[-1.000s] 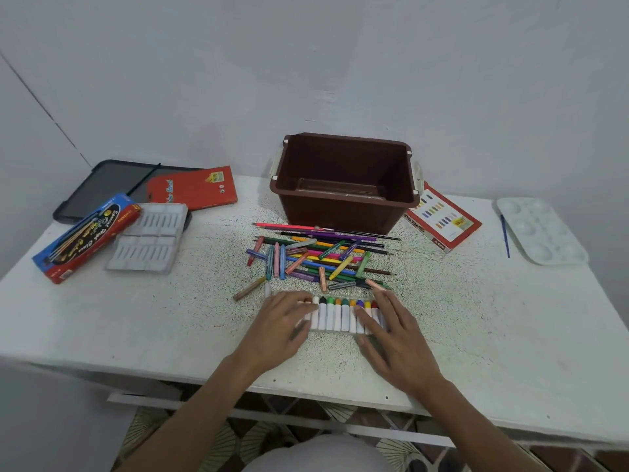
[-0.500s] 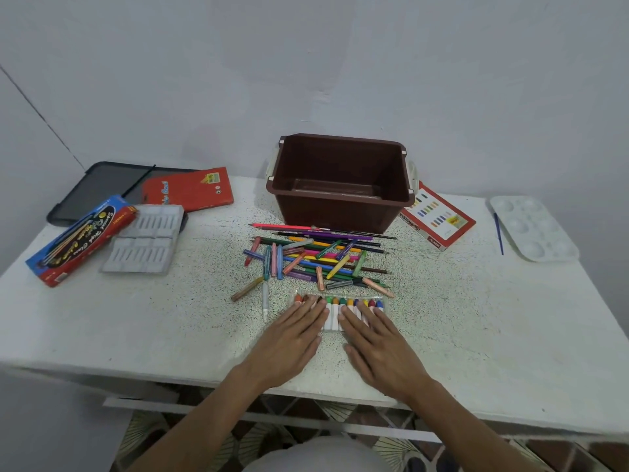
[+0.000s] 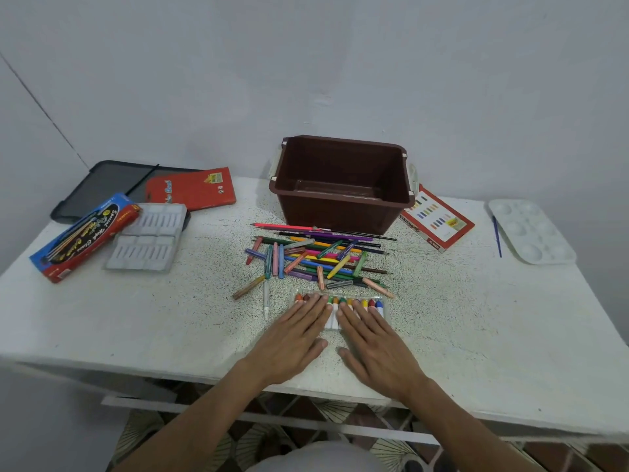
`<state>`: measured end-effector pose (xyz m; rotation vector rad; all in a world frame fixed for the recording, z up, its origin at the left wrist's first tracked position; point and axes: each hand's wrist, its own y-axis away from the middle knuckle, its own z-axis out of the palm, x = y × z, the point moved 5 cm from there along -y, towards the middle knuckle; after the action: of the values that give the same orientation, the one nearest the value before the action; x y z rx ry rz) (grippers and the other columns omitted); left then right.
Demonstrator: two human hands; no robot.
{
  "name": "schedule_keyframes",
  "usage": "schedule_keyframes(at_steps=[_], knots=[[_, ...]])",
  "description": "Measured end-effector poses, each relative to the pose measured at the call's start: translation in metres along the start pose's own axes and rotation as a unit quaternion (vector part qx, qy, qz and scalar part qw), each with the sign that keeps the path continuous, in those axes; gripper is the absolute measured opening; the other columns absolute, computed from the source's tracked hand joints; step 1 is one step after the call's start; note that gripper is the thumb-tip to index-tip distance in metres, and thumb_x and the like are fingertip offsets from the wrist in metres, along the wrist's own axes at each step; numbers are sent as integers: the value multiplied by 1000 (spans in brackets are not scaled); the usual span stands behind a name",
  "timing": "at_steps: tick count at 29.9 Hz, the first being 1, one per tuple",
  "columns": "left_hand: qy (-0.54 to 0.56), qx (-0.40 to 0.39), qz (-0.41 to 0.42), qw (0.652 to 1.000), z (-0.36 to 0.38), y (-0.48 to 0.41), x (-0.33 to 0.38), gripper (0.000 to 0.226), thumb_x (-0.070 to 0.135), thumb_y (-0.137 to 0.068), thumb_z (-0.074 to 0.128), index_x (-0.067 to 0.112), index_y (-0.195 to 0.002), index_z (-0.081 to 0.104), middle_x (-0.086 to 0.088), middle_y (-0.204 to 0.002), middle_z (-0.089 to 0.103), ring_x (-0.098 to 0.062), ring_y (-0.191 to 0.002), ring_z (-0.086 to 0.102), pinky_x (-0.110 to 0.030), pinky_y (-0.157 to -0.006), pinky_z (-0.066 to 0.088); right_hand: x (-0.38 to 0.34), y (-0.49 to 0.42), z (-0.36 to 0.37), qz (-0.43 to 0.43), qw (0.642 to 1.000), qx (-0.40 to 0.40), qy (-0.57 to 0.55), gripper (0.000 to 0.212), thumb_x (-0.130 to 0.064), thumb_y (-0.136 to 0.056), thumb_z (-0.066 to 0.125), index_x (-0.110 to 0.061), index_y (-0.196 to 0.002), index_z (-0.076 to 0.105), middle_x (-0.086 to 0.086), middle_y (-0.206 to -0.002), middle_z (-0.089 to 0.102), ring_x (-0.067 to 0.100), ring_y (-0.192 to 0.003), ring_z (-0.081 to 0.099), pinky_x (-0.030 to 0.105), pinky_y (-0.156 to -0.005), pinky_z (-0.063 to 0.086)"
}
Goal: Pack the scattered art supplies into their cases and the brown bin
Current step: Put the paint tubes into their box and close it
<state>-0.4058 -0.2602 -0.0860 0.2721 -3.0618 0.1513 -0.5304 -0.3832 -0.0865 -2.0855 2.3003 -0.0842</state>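
The tray of crayons [image 3: 371,305] lies on the counter [image 3: 476,318], just in front of the loose pencil pile [image 3: 316,257]. The left hand [image 3: 292,342] and right hand [image 3: 374,345] rest flat on it, fingers [image 3: 315,309] straight, gripping nothing. The brown bin [image 3: 343,209] stands behind the pile.
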Motion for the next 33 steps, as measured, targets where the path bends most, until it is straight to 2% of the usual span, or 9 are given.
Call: schedule_keyframes(at_steps=[7,13,18,20,23,26,29,33], knots=[[4,-3,-3,1000,1,0,2,63,47,-106,19,8,-155,9,-9,-163,7,-19,-150,0,-38,-118,9,-1,1,-1,3,1000,9,0,63,-48,-105,29,-10,-155,19,7,-162,16,23,-151,7,44,-117,19],[56,5,-11,998,-2,-2,-1,62,48,-106,15,12,-155,6,-3,-163,3,-10,-149,-6,-33,-119,3,-2,0,-3,11,1000,16,6,65,-49,-104,29,-10,-155,17,9,-163,14,23,-151,8,44,-116,18],[105,35,-60,992,-10,2,-17,61,49,-105,13,15,-155,10,1,-162,7,-5,-148,-4,-32,-121,2,0,-8,-14,34,998,41,-25,65,-49,-104,32,-11,-154,21,9,-162,15,22,-151,11,43,-119,14],[136,67,-86,985,-17,4,-27,60,49,-104,15,16,-154,18,2,-161,16,-5,-148,4,-31,-122,4,-1,-15,-19,40,997,43,-42,63,-49,-104,27,-11,-154,23,8,-162,15,21,-151,11,42,-120,12],[177,120,-127,969,-31,10,-47,56,47,-102,24,18,-149,37,2,-152,39,-7,-142,27,-34,-119,21,-6,-33,-27,39,995,45,-86,61,-50,-105,22,-17,-156,18,4,-163,12,18,-151,5,41,-121,9],[218,173,-183,943,-46,24,-75,45,38,-100,39,19,-139,50,1,-138,53,-11,-127,45,-35,-106,39,-18,-62,-33,35,990,55,-128,59,-51,-105,23,-21,-156,19,0,-163,14,15,-151,4,40,-121,12],[239,228,-255,909,-60,44,-109,35,24,-97,50,19,-131,57,1,-129,59,-11,-116,52,-30,-97,43,-38,-99,-42,17,986,59,-156,59,-52,-104,24,-22,-155,22,-2,-162,19,13,-151,4,39,-123,14],[239,311,-321,862,-82,78,-152,31,22,-95,50,16,-123,62,2,-121,63,-13,-112,57,-31,-95,46,-71,-154,-57,-20,980,41,-191,62,-57,-102,19,-27,-156,12,-6,-164,9,6,-150,-6,34,-122,3]])
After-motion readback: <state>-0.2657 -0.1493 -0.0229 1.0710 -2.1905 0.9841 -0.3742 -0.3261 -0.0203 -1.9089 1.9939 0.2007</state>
